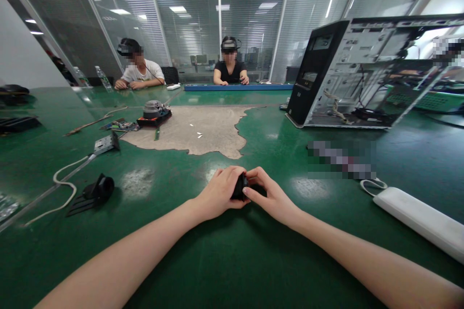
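Both my hands meet around a small black object [239,187] low over the green table [232,260]; its kind is mostly hidden by my fingers. My left hand [222,192] wraps it from the left. From the right, my right hand [270,197] pinches its edge with thumb and fingertips. Farther left lies a black plastic part with a round opening [97,188]. Beyond my hands a bare beige patch [206,130] shows in the green surface, with small white scraps on it.
An opened computer case [326,72] stands at the right, with a white power strip [420,219] nearer me. At the left are a metal bracket [107,142], a white cable [68,186], a circuit board [121,125] and a heatsink fan [154,111]. Two people sit across the table.
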`<action>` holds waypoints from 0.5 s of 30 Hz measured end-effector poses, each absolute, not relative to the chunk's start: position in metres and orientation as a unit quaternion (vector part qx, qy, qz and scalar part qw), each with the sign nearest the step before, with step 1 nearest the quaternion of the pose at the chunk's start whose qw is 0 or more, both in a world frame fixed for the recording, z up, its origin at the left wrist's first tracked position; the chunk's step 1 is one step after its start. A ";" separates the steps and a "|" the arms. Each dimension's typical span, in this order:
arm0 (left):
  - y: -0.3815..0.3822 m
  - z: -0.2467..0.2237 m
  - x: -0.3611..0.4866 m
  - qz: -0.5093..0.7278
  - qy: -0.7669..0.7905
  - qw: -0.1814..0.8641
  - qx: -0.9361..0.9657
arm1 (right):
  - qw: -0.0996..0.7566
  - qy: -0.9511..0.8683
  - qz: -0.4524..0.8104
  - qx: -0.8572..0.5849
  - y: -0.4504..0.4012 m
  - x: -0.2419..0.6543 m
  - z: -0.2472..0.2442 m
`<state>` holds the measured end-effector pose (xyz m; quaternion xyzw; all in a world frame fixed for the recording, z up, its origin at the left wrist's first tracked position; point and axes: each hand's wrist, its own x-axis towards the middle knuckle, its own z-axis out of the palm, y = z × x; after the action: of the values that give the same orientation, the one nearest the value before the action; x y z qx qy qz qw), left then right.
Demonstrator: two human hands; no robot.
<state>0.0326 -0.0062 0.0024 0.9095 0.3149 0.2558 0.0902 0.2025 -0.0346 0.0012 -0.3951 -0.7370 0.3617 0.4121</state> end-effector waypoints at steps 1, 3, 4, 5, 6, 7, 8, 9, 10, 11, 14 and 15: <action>-0.006 0.002 0.032 0.255 0.316 0.090 0.909 | 0.417 -0.741 0.354 -0.389 -0.035 0.203 0.001; -0.007 0.002 0.032 0.257 0.317 0.093 0.908 | 0.429 -0.740 0.342 -0.388 -0.036 0.204 0.000; -0.007 0.002 0.032 0.258 0.317 0.093 0.908 | 0.435 -0.737 0.338 -0.391 -0.035 0.205 -0.001; -0.007 0.002 0.032 0.260 0.316 0.093 0.908 | 0.441 -0.733 0.337 -0.393 -0.035 0.204 -0.001; -0.007 0.002 0.032 0.261 0.314 0.092 0.908 | 0.445 -0.729 0.338 -0.395 -0.035 0.204 -0.002; -0.008 0.002 0.032 0.263 0.312 0.089 0.909 | 0.447 -0.725 0.342 -0.396 -0.034 0.203 -0.002; -0.008 0.002 0.032 0.263 0.310 0.088 0.909 | 0.447 -0.722 0.347 -0.398 -0.034 0.202 -0.002; -0.008 0.002 0.033 0.264 0.308 0.087 0.910 | 0.445 -0.718 0.352 -0.403 -0.033 0.202 -0.002; -0.008 0.002 0.033 0.265 0.306 0.087 0.910 | 0.440 -0.715 0.357 -0.410 -0.033 0.201 -0.002; -0.008 0.002 0.033 0.267 0.306 0.088 0.909 | 0.432 -0.713 0.364 -0.416 -0.033 0.201 -0.001; -0.008 0.001 0.034 0.272 0.308 0.089 0.907 | 0.406 -0.720 0.385 -0.411 -0.035 0.202 -0.001; -0.009 0.001 0.034 0.273 0.309 0.089 0.907 | 0.404 -0.725 0.387 -0.402 -0.036 0.203 0.000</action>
<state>0.0341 -0.0088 0.0012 0.9066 0.3090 0.2729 0.0895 0.2026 -0.0355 -0.0001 -0.4017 -0.7250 0.3872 0.4038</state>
